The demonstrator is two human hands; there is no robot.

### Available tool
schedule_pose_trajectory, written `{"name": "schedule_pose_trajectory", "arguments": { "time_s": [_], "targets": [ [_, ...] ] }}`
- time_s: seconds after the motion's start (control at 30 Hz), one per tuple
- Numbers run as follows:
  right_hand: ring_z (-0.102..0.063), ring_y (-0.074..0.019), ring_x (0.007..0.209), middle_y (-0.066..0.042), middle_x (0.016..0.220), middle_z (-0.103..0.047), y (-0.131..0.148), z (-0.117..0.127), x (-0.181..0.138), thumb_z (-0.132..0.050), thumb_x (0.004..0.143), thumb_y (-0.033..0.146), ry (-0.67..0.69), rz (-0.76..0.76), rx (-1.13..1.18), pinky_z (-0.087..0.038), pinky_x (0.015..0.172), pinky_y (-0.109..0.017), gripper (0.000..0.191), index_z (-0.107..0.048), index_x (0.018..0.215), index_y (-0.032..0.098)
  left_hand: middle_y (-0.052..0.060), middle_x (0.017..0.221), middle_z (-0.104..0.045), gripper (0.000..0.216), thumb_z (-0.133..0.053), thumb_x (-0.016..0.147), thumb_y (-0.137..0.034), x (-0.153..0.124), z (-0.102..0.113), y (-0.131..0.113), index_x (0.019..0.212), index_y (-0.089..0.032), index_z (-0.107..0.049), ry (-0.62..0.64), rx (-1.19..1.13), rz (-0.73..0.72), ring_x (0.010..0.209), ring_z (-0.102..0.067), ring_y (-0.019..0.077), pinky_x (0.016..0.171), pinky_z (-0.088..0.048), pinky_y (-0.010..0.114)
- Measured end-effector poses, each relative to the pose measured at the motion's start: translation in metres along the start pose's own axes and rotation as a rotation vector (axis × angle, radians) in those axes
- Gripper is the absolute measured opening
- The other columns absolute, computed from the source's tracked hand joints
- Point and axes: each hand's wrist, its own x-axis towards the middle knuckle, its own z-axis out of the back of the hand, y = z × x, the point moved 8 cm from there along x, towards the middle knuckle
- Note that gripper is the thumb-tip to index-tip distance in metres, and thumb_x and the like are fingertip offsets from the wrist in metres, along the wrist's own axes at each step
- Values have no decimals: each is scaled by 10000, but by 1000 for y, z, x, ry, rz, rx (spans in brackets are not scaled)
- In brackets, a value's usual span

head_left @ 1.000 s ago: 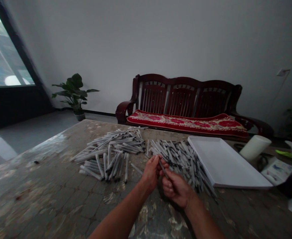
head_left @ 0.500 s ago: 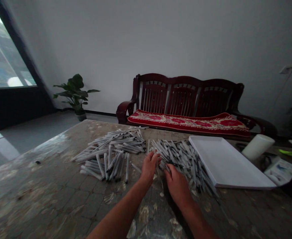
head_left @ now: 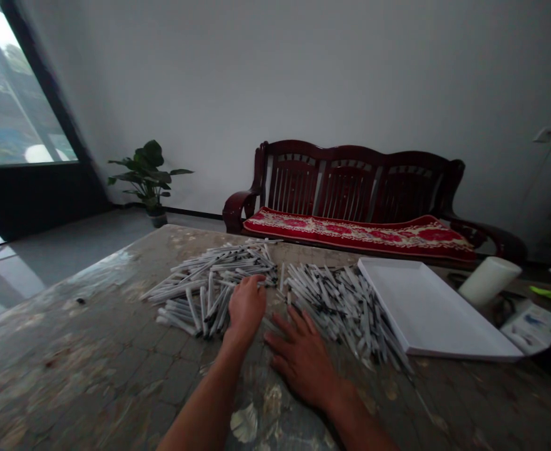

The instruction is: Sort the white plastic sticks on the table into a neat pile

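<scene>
- Two heaps of slim, pen-like sticks lie side by side on the patterned table (head_left: 116, 357), a narrow gap between them.
- On the person's left, the left heap (head_left: 210, 275) fans out, many sticks showing dark ends.
- Over the near edge of that heap, on its gap side, is the left hand (head_left: 247, 307), back upward. Its fingers bend away from me; I can't tell whether they grip a stick.
- Lower down, the right hand (head_left: 303, 360) has its fingers spread apart, just beside the right heap (head_left: 344, 307). Whether its fingertips touch anything, I can't make out.
- Past the right heap sits a shallow white tray (head_left: 444, 316), sticks crowding along its near side.
- Beyond the tray are a white roll (head_left: 489, 282), a printed packet (head_left: 533, 327) and something yellow-green (head_left: 548, 294).
- Across the table stands a dark wooden bench (head_left: 348, 181) with a red floral cover (head_left: 360, 235).
- Off to the left, a potted plant (head_left: 148, 172) stands by the wall.
</scene>
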Motion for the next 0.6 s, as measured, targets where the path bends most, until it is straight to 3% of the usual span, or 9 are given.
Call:
{"name": "schedule_pose_trajectory", "arguments": {
  "time_s": [0.17,0.37,0.5,0.6],
  "targets": [
    [-232,-292,1468,-30,1490,-485,-18,-7,1,-519,958,414,-48,-141,-55,-139,1207,-525,462,-518,1399,275,158,1214,-616,365,-469,865,-177,-9,-4,15,1177,-206,-657,197,312,21,1127,-581,324,867,-475,401],
    [-251,-309,1456,-64,1492,-480,-51,0,-4,-497,955,329,-189,-352,-212,-174,1195,-501,394,-603,1314,204,148,1268,-560,430,-421,873,-94,-16,-17,13,1225,-227,-628,297,352,26,1108,-588,298,837,-484,359],
    [-262,-322,1448,-68,1465,-508,-55,8,-6,-518,930,283,-238,-371,-230,-175,1187,-508,333,-666,1220,213,152,1228,-592,478,-440,815,12,-14,-24,8,1209,-190,-618,242,152,9,1060,-622,244,883,-469,337],
    [-303,-321,1422,-61,1416,-554,-53,16,-8,-533,912,239,-288,-357,-215,-191,1176,-510,264,-710,1108,235,91,1046,-683,466,-564,742,24,-12,-38,9,1152,-191,-616,211,-272,78,940,-659,201,834,-487,291]
  ]
}}
